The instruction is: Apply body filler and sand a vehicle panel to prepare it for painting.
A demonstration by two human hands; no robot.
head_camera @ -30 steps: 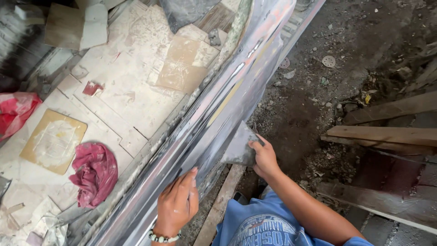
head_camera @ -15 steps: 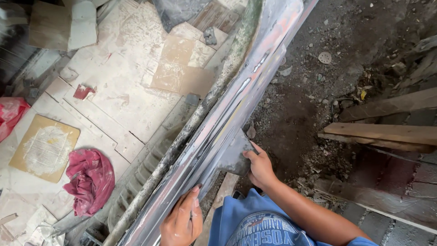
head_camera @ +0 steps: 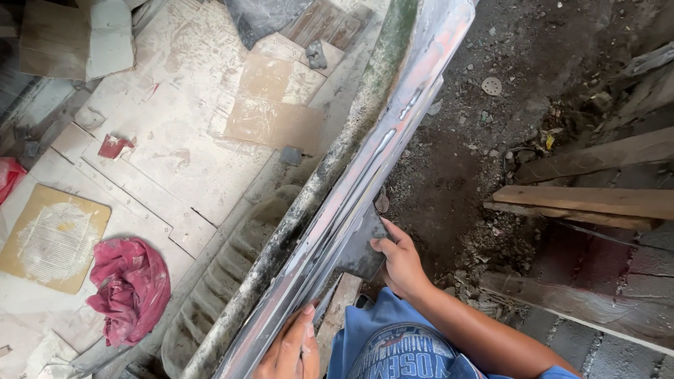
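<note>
the right hand (head_camera: 401, 261) had slid lower along the long silvery-grey metal panel (head_camera: 365, 175) that leaned across the dusty floor, gripping a dark flat scraper (head_camera: 359, 245) against it, while the left hand (head_camera: 291, 347) lay open on its lower end.

The left hand (head_camera: 291, 347) lies flat, fingers together, against the near end of the long metal panel (head_camera: 365, 175). The right hand (head_camera: 400, 260), forearm bare, curls its fingers at the panel's right edge.
</note>
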